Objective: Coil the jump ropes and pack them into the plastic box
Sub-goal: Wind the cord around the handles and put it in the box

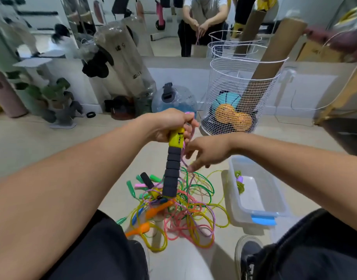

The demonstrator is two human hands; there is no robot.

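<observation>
Gripping yellow-and-black handle (173, 158): left hand (169, 124), fingers curled | right hand (208, 151): fingers loosely spread by purple cord (184, 161)

Pale floor (52, 150) carries a tangled pile of jump ropes (177, 211), the clear plastic box (258, 201) just right, a wire basket (234, 98) behind.

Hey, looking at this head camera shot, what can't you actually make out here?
- Right hand: motion blur hides whether it pinches the purple cord.
- Jump rope pile: tangled, no count possible.
- Plastic box: coiled rope inside, blurred, details unclear.
- Handle: top hidden by left hand.
</observation>
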